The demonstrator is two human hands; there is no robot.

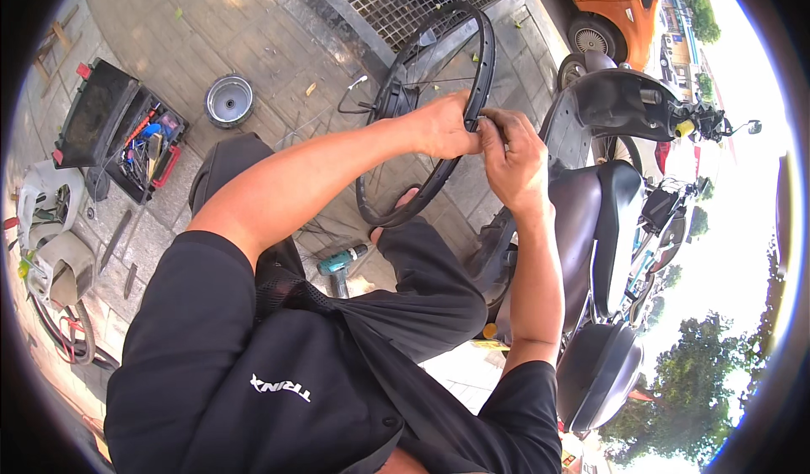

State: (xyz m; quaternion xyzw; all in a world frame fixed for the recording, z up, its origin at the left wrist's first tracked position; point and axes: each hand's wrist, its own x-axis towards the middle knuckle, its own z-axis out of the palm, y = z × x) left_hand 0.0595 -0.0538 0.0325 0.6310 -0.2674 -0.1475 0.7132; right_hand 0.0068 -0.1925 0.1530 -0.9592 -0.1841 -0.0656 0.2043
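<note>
A black spoked wheel stands upright in front of me, with a dark hub and a cable at its middle. My left hand is closed on the near right stretch of its rim. Close beside it, my right hand has thumb and forefinger pinched against the outer side of the rim. Whatever small thing sits between those fingertips is too hidden to name. Below the wheel, a teal and black cordless drill rests on the paving near my foot.
An open black toolbox full of hand tools lies at left, near a small silver wheel. Pale plastic parts sit at far left. A dark scooter stands close on my right. A metal grate and orange car are beyond.
</note>
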